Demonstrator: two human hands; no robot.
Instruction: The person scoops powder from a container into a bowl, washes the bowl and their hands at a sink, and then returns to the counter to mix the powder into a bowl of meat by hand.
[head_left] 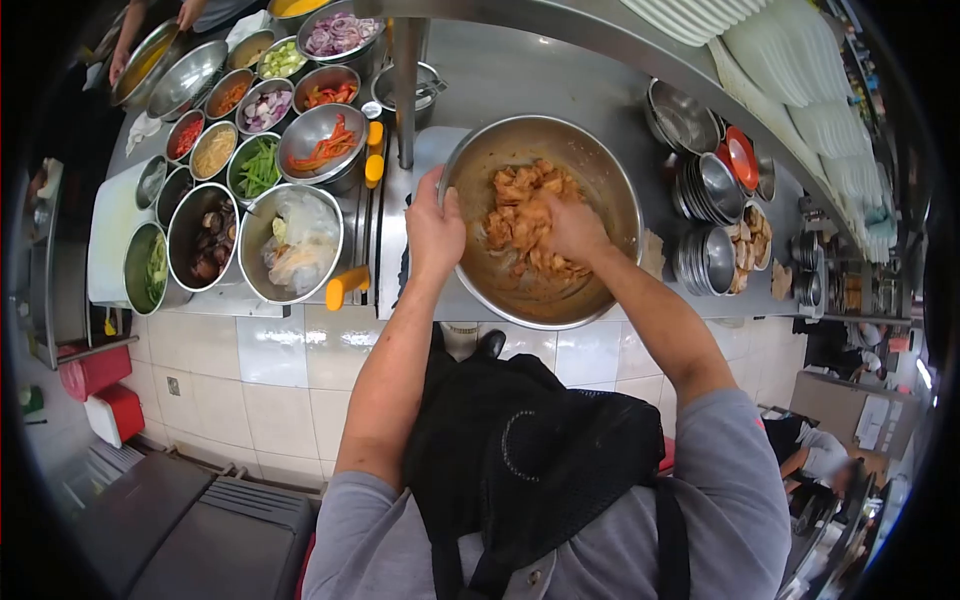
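Left of the mixing bowl (600, 165) stands a crowd of steel bowls. The nearest holds clear plastic bags (292, 243), and beyond that one are red pepper strips (322, 143) and green beans (257, 167). An orange handle (347, 287) lies between the bag bowl and the mixing bowl. A steel post (405, 90) rises just beyond the mixing bowl's left rim, close above the left hand (432, 228). Right of the mixing bowl are stacks of small steel bowls (705, 260), with a red bowl (742, 158) behind them. White plates (700, 15) sit on a shelf above and beyond. Far off to the left another person's hand (188, 12) is at a pan.

The mixing bowl sits on the counter (520, 70) at its near edge, directly in front of the person. Being round, it has no long axis, and its mouth faces straight up. The meat (515, 215) lies in orange-brown chunks inside it. The heap runs from the far side toward the near right.

The left hand is closed over the bowl's left rim, thumb inside and fingers wrapped outside. The right hand (575, 228) is inside the bowl on the heap, its fingers bent down among the chunks. The fingertips are buried, so I cannot tell whether they grip any.
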